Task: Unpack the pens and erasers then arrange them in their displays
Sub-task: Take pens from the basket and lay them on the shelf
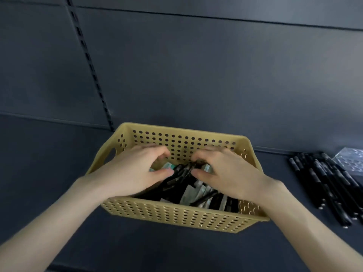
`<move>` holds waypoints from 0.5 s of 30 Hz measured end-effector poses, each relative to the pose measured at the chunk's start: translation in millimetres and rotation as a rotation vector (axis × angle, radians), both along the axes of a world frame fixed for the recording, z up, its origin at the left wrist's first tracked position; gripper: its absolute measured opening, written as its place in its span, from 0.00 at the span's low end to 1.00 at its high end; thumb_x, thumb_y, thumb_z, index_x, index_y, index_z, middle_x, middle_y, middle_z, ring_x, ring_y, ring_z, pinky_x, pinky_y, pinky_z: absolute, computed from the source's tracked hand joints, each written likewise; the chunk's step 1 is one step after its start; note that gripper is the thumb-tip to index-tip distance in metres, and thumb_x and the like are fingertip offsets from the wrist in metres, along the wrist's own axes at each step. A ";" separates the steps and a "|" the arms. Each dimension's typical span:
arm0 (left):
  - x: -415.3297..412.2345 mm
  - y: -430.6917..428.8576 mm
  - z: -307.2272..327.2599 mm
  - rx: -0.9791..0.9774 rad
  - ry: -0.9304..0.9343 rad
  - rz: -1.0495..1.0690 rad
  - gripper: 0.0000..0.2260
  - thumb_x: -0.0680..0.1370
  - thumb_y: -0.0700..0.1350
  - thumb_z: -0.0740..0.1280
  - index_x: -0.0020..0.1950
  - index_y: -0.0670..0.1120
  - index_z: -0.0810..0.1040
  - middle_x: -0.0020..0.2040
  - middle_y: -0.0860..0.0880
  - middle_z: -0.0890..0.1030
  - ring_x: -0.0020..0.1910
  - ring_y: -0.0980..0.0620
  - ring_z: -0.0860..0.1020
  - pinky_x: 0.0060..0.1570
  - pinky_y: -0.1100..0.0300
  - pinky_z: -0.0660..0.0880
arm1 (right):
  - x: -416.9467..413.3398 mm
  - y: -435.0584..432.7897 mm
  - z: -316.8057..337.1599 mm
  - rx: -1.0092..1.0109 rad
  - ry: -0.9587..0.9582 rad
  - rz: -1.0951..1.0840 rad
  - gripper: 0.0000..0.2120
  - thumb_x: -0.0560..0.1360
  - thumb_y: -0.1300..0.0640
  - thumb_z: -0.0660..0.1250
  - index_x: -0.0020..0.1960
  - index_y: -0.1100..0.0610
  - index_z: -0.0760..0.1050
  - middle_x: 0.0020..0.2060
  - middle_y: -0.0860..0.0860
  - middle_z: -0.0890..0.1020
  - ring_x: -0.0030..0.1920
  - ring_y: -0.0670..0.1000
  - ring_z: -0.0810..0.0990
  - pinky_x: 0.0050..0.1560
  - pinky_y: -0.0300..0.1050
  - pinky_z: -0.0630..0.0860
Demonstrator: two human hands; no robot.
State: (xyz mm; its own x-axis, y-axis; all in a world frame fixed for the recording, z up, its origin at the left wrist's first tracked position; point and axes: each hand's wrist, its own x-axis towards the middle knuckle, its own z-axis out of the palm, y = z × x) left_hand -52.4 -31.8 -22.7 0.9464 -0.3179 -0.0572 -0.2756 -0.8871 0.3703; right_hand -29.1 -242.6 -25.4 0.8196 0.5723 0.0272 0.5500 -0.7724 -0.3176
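A tan perforated plastic basket (176,216) stands on the dark shelf in the middle of the view. Inside it lie black pens (176,179) mixed with small wrapped erasers (193,193). Both my hands reach into the basket from above. My left hand (133,171) has its fingers curled around the bundle of black pens on the left side. My right hand (222,171) curls its fingers and thumb around the same bundle from the right. The pens' far ends are hidden under my fingers.
Several loose black pens (326,187) lie in a row on the dark shelf (59,173) to the right of the basket. A clear plastic wrapper (351,160) sits behind them at the far right edge. The shelf's back wall stands right behind the basket.
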 end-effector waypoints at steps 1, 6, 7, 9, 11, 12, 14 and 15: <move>8.3 1.1 -0.6 0.035 0.044 -0.043 0.20 0.76 0.61 0.61 0.66 0.56 0.69 0.62 0.61 0.73 0.59 0.62 0.71 0.57 0.64 0.69 | 2.4 0.7 -1.0 -0.037 0.036 0.001 0.17 0.78 0.46 0.61 0.63 0.51 0.71 0.59 0.46 0.74 0.61 0.49 0.71 0.63 0.49 0.69; 38.1 0.5 -9.6 0.136 0.307 -0.156 0.24 0.76 0.62 0.62 0.68 0.53 0.68 0.62 0.58 0.74 0.55 0.60 0.74 0.58 0.61 0.73 | 19.5 2.2 -5.4 -0.196 0.138 0.009 0.20 0.77 0.44 0.60 0.66 0.51 0.69 0.60 0.47 0.73 0.62 0.49 0.68 0.61 0.46 0.66; 41.5 -1.1 -11.9 0.156 0.358 -0.165 0.25 0.76 0.62 0.62 0.69 0.51 0.68 0.61 0.57 0.75 0.55 0.59 0.75 0.58 0.60 0.74 | 22.9 1.8 -6.4 -0.217 0.154 0.010 0.20 0.77 0.44 0.60 0.66 0.51 0.69 0.60 0.47 0.73 0.62 0.49 0.69 0.60 0.46 0.66; 44.7 -4.4 -16.4 0.191 0.431 -0.145 0.26 0.75 0.62 0.63 0.67 0.48 0.69 0.60 0.54 0.77 0.54 0.56 0.76 0.57 0.57 0.75 | 26.3 0.8 -10.4 -0.253 0.190 0.011 0.21 0.77 0.43 0.61 0.66 0.51 0.69 0.60 0.48 0.73 0.62 0.49 0.68 0.59 0.45 0.66; 46.0 -8.4 -21.2 0.183 0.455 -0.087 0.25 0.75 0.62 0.64 0.64 0.45 0.72 0.58 0.49 0.78 0.53 0.51 0.78 0.56 0.54 0.75 | 26.6 -1.5 -16.0 -0.267 0.207 0.014 0.22 0.76 0.42 0.62 0.65 0.52 0.70 0.59 0.48 0.73 0.61 0.49 0.68 0.59 0.44 0.66; 45.9 -10.3 -23.7 0.159 0.466 -0.055 0.25 0.75 0.62 0.64 0.62 0.44 0.73 0.57 0.48 0.79 0.53 0.49 0.78 0.56 0.53 0.75 | 26.6 -3.1 -18.0 -0.262 0.205 0.009 0.22 0.75 0.41 0.63 0.65 0.52 0.70 0.58 0.47 0.73 0.60 0.49 0.68 0.59 0.44 0.67; 43.3 -13.8 -28.7 0.112 0.497 -0.008 0.24 0.75 0.61 0.65 0.60 0.45 0.73 0.53 0.50 0.76 0.50 0.51 0.76 0.53 0.56 0.73 | 27.4 -6.3 -21.1 -0.261 0.181 0.000 0.23 0.74 0.40 0.63 0.64 0.52 0.71 0.57 0.47 0.72 0.61 0.48 0.68 0.60 0.44 0.67; 41.3 -14.4 -30.8 0.086 0.518 0.018 0.24 0.75 0.61 0.66 0.62 0.46 0.71 0.53 0.51 0.74 0.51 0.53 0.74 0.53 0.58 0.72 | 28.4 -7.4 -22.2 -0.265 0.175 -0.003 0.24 0.74 0.40 0.64 0.64 0.51 0.70 0.58 0.47 0.72 0.61 0.48 0.67 0.60 0.43 0.65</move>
State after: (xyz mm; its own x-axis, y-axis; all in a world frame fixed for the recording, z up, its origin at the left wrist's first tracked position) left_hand -11.1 -46.1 -53.5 0.7926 -0.2751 -0.5441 -0.0599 -0.9232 0.3796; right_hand -0.7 -250.0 -47.6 0.8003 0.5383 -0.2641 0.5025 -0.8425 -0.1943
